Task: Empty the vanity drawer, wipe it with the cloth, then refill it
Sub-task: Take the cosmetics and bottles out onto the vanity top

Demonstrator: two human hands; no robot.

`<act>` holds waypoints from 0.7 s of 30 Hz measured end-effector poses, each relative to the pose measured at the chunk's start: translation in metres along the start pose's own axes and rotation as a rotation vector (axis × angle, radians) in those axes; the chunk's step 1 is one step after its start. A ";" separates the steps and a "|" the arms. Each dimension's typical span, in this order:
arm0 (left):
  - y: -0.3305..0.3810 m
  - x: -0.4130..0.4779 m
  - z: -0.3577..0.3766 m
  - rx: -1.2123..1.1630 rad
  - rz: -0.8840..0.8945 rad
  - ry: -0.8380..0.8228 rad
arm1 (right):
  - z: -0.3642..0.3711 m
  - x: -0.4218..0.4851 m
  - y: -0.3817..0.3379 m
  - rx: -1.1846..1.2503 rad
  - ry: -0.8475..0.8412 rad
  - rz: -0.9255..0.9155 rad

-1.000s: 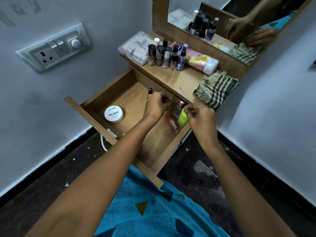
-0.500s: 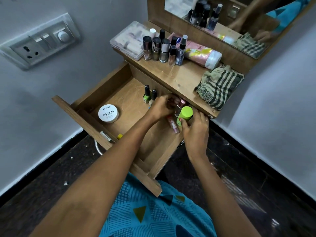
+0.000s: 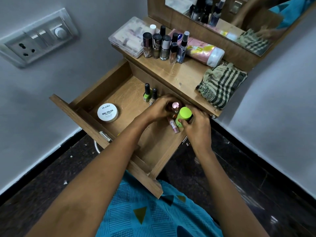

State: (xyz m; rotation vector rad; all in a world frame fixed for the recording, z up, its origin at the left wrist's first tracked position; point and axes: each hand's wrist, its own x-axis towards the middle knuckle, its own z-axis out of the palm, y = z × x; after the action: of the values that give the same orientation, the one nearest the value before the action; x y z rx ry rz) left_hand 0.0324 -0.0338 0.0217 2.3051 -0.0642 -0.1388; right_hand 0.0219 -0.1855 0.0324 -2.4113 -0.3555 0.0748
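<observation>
— Lifting two bottles at once out of the drawer (image 3: 119,89): any hazard?
— Knocking over the upright green nail polish bottle (image 3: 147,94) and the brown nail polish bottle (image 3: 153,96), both just beside the left hand (image 3: 157,108). Also dropping one onto the pink tube (image 3: 173,126) lying below. Cause: crowded corner, wrists close together.
— Hand pose?
— Left: fingers curled round the pink-capped bottle (image 3: 176,105). Right hand (image 3: 198,129): wrapped round the green-capped bottle (image 3: 184,114), cap upward, near the drawer's right wall. Cloth (image 3: 222,84) lying untouched on the vanity top (image 3: 184,77).

Right hand (image 3: 198,129) has stood the green bottle (image 3: 183,114) upright; left hand (image 3: 159,109) now grips a pink-capped bottle (image 3: 175,105).
</observation>
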 end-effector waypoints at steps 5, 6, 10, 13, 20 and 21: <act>0.001 -0.007 0.000 -0.071 -0.048 0.062 | -0.002 0.000 -0.003 0.023 -0.013 -0.003; 0.002 -0.009 0.001 -0.078 -0.064 0.077 | -0.002 0.000 -0.004 0.026 -0.012 -0.002; 0.005 -0.018 -0.002 -0.108 -0.097 0.154 | -0.006 -0.002 -0.010 0.029 -0.015 0.022; 0.009 -0.028 -0.013 -0.155 -0.093 0.228 | -0.012 -0.003 -0.018 0.064 -0.019 0.032; 0.042 -0.040 -0.053 -0.210 -0.009 0.318 | -0.043 0.003 -0.050 0.139 0.038 -0.055; 0.049 -0.040 -0.059 -0.199 0.005 0.342 | -0.049 0.006 -0.055 0.144 0.057 -0.066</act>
State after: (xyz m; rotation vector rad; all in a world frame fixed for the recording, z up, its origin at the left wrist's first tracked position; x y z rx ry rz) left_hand 0.0001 -0.0198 0.1005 2.0993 0.1136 0.2417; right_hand 0.0223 -0.1750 0.1053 -2.2529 -0.3897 0.0025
